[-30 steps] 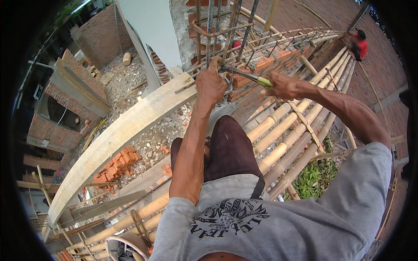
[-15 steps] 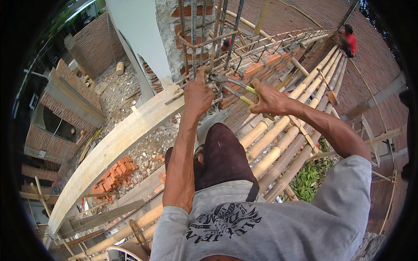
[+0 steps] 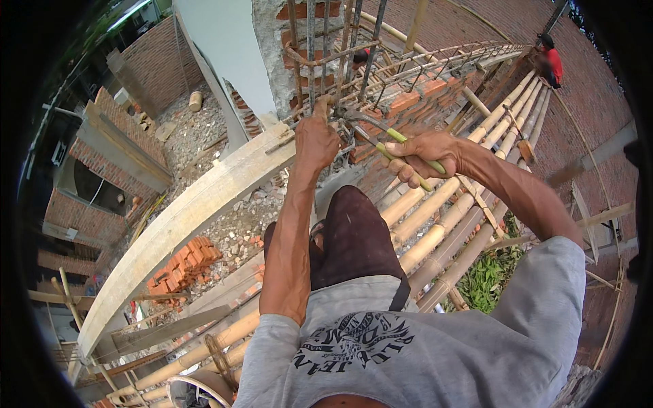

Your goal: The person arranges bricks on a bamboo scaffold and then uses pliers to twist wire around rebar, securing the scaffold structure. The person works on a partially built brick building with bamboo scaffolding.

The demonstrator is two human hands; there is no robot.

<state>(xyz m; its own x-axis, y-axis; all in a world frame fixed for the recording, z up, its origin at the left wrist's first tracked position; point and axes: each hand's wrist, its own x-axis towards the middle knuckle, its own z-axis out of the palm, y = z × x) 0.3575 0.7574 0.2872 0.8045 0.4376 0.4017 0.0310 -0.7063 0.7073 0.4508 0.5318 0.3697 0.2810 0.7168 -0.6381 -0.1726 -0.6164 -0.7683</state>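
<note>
My right hand (image 3: 423, 158) is wrapped round the green handles of a pair of pincers (image 3: 381, 139). Their metal jaws reach to the foot of the upright steel bars (image 3: 311, 58), just right of my left hand (image 3: 317, 141). That hand has its fingers bent against the base of the bars, the index finger pointing up along them. Whatever lies inside its curl is hidden. A bent steel stirrup (image 3: 326, 60) rings the bars above both hands. Beyond them, a long cage of thin reinforcing bars (image 3: 435, 62) runs along the brick wall top (image 3: 425, 92).
Bamboo poles (image 3: 435, 241) form a scaffold on the right, above green leaves (image 3: 484, 282). A curved pale concrete beam (image 3: 183, 211) sweeps down the left, over rubble and stacked bricks (image 3: 183, 268). Far right, a person in red (image 3: 552, 66) sits near the poles' end.
My right fingers have closed further round the pincers, bringing the handles nearer together. My left hand stays at the bars; the whole view has shifted slightly.
</note>
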